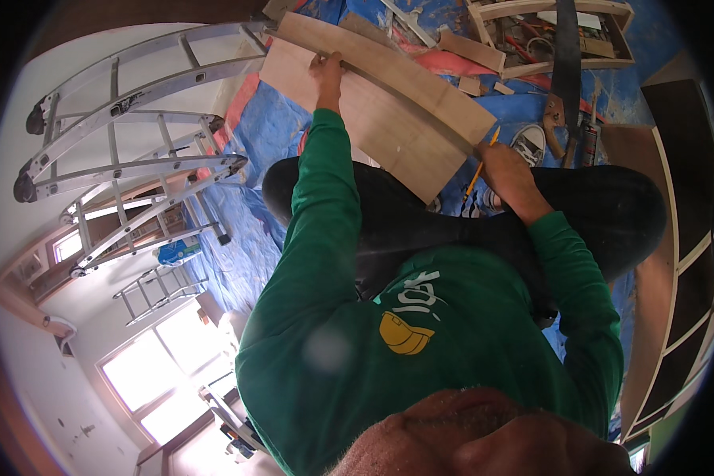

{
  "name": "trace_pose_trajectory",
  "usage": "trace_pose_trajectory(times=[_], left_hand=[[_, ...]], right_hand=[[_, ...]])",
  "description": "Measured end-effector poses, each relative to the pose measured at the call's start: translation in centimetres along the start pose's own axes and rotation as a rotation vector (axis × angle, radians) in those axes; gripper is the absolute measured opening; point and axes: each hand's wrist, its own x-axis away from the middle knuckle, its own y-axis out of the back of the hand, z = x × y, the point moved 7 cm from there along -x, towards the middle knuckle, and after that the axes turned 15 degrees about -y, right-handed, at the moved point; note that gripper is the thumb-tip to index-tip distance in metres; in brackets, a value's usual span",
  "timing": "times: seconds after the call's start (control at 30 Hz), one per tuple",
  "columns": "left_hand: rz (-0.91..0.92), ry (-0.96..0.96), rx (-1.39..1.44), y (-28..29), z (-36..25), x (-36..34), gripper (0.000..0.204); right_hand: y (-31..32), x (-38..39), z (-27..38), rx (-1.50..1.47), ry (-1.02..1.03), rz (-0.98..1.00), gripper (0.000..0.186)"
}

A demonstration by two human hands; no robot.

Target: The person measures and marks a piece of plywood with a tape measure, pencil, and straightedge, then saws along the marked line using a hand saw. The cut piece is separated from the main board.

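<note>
The board (373, 123) is in front of the person's crossed legs (420, 226), above the blue sheet (254, 131). A wood strip (401, 75) runs along the board's far side; I cannot tell if it is on top. The left hand (327, 75) touches it near the board's left end, fingers bent, but I cannot tell if they pinch or just press. By the board's right end, the right hand (509, 170) curls around a pencil (476, 176). The hands seem set wide apart so nothing slips. Board and strip both point longways from far left to near right.
</note>
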Motion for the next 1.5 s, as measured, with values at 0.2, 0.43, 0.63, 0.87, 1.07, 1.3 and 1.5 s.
trace_pose_trajectory(times=[0.2,0.43,0.63,0.87,1.07,1.3,1.5], left_hand=[[-0.011,0.053,-0.024,0.0,0.4,-0.2,0.067],[0.173,0.074,0.122,-0.1,0.5,-0.6,0.073],[0.225,0.091,0.216,0.1,0.5,-0.2,0.069],[0.173,0.097,0.313,0.0,0.7,0.0,0.045],[0.164,0.107,0.326,0.1,0.6,0.0,0.048],[0.172,0.121,0.295,0.2,0.9,-0.2,0.05],[0.222,0.143,0.267,0.2,1.5,-0.6,0.064]], right_hand=[[-0.6,-0.4,-0.4,-0.005,0.005,-0.02,0.023],[-0.1,-0.1,-0.1,-0.009,0.035,-0.04,0.019],[-0.1,0.0,0.0,0.011,0.025,-0.028,0.021],[-0.4,-0.3,-0.2,0.019,0.0,-0.015,0.021],[-0.1,-0.2,0.0,0.0,0.007,-0.021,0.019],[0.3,0.2,0.1,-0.013,0.027,-0.072,0.015],[0.0,-0.1,-0.2,0.013,-0.002,-0.02,0.02]])
